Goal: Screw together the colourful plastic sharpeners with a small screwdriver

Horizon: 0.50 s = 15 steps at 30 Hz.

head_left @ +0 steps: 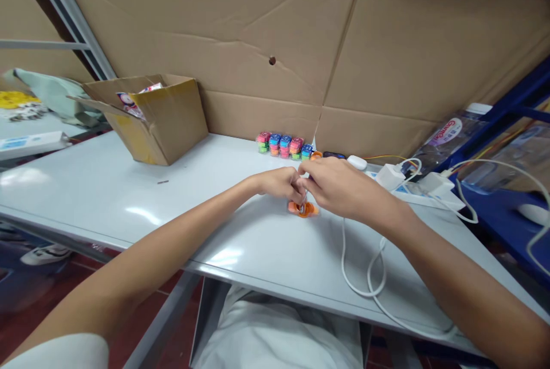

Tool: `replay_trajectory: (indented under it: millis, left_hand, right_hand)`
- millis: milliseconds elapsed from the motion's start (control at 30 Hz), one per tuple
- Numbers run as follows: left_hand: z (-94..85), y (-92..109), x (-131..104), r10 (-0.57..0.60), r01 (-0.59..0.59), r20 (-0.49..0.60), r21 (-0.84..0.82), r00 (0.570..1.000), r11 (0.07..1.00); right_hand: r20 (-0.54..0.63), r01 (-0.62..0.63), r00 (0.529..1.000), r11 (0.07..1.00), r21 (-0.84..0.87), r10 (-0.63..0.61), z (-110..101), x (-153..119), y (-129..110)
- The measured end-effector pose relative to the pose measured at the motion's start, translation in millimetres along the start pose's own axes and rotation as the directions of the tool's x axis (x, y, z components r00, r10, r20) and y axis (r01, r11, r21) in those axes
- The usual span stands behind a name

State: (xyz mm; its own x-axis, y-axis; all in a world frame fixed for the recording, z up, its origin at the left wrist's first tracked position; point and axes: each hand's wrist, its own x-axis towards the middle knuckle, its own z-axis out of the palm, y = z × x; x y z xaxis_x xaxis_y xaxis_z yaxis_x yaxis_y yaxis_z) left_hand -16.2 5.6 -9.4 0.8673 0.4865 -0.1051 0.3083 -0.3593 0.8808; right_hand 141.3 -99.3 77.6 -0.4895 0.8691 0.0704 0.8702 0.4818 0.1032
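Note:
My left hand (281,183) and my right hand (337,185) meet over the table, their fingers closed and pinched together. Between the fingertips a thin, shiny strip or rod (303,199) points down; its kind and which hand grips it are too small to tell. Just under the fingers lies a small orange plastic piece (307,209), with a paler orange part at its side. Behind my hands, a row of small multi-coloured plastic pieces (280,145) in pink, blue, green and orange stands near the cardboard wall.
An open cardboard box (172,122) with printed packets stands on the left of the white table (98,185). At right are a power strip (429,194) with chargers, a white cable (372,294) looping across the table, a white case (357,163) and a plastic bottle (449,134).

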Motion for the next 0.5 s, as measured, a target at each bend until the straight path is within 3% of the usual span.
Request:
replay_trajectory:
  millis: [100, 233, 333, 500]
  left_hand:
    - [0.6, 3.7, -1.6, -0.008, 0.008, 0.000, 0.011, 1.000, 1.000]
    - [0.6, 6.8, -3.6, -0.020, 0.021, -0.015, 0.039, 1.000, 0.999]
    - [0.6, 7.4, -3.7, -0.016, 0.019, -0.040, 0.064, 0.999, 0.998]
    - [1.5, 8.1, -3.4, -0.018, 0.021, -0.039, 0.079, 0.999, 0.997]
  right_hand:
    - [0.024, -0.065, 0.997, 0.995, -0.076, 0.067, -2.4, -2.2, -6.2]
    - [0.099, 0.034, 0.994, 0.994, 0.106, -0.044, -7.9, -17.2, -6.2]
    - [0.108, 0.054, 0.992, 0.992, 0.115, -0.066, -6.9, -17.5, -7.5]
    - [0.054, -0.062, 0.997, 0.998, -0.026, 0.064, -4.8, -4.2, -12.7]
